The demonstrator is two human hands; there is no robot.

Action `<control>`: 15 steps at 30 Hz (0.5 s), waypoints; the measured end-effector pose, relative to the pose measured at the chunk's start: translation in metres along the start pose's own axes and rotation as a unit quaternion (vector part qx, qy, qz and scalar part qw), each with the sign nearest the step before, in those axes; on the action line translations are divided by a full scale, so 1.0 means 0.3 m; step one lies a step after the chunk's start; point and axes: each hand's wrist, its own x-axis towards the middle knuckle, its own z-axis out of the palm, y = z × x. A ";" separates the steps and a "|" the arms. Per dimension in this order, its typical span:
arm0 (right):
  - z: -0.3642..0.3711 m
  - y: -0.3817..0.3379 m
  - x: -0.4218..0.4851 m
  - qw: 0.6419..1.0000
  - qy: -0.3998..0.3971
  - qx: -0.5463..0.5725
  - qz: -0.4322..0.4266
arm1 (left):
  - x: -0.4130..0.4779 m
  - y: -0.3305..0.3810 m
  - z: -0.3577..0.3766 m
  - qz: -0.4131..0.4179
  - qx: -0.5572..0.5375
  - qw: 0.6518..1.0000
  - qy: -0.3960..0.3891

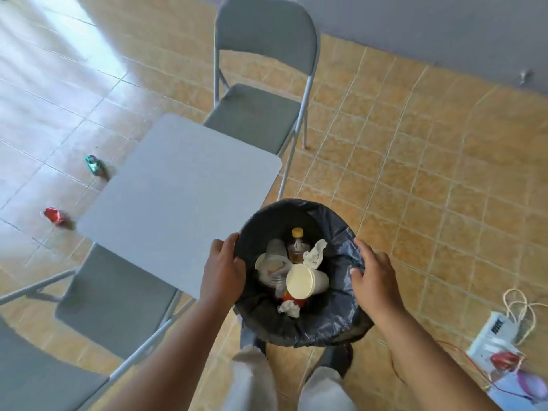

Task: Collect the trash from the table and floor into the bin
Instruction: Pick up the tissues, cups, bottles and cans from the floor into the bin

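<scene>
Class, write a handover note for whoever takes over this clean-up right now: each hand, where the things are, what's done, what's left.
Hands: the left hand and right hand each grip the rim of the bin, fingers curled over it, beside the table.
Done: a paper cup, a bottle and crumpled paper lie in the bin.
Left: the green can and red can lie on the floor past the table's left edge.

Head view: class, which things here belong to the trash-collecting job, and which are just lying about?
Job: bin, gripped by left hand and right hand; crushed green can and crushed red can on the floor; table.
Lying about: far chair; power strip with cords.
</scene>
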 end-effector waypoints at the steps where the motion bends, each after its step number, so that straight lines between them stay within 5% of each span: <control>1: -0.031 -0.038 -0.023 1.000 0.003 0.005 0.000 | -0.014 0.021 -0.054 0.005 -0.002 1.000 0.002; 15: -0.208 -0.272 -0.014 0.993 0.114 0.005 -0.008 | 0.135 0.165 -0.348 0.096 -0.016 0.995 0.037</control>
